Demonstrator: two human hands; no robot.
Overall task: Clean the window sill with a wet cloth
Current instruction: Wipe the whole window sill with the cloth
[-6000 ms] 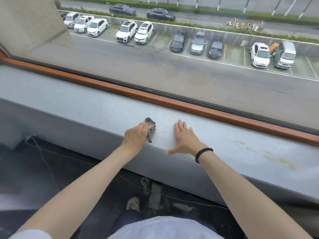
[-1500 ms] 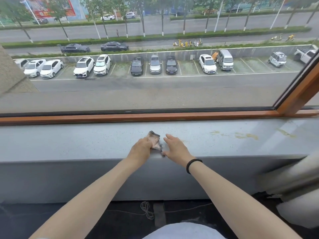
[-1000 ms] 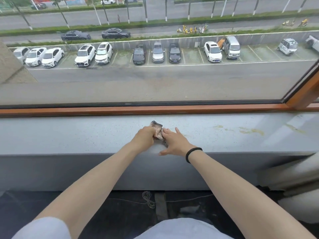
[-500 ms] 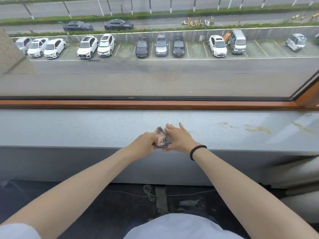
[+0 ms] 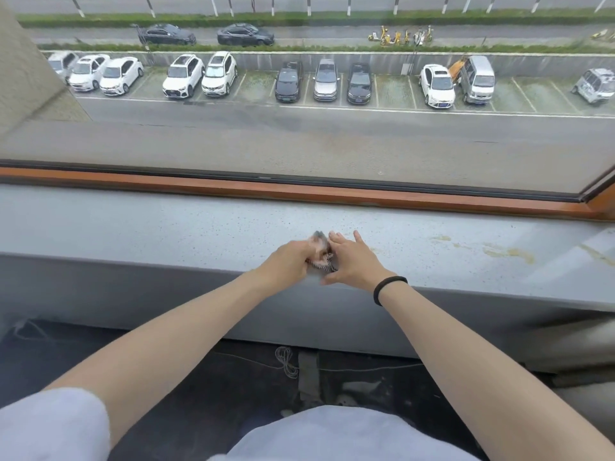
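Observation:
A grey speckled window sill (image 5: 166, 224) runs across the view below an orange-brown window frame (image 5: 299, 191). A small dark checked cloth (image 5: 322, 252) lies bunched on the sill near its front edge. My left hand (image 5: 289, 261) grips the cloth's left side with curled fingers. My right hand (image 5: 352, 261) lies against the cloth's right side, its fingers spread and fairly straight; a black band circles that wrist. The cloth is blurred and mostly hidden between the two hands.
Yellowish stains (image 5: 506, 251) mark the sill to the right of my hands. The frame's corner (image 5: 595, 201) rises at far right. Below the sill is a dark floor with a coiled white cable (image 5: 286, 361). Glass (image 5: 299, 134) stands behind the frame.
Six seconds ago my right hand lay flat apart from the cloth; it has since come against it. Over the last second both hands stay together on the cloth, near the sill's front edge.

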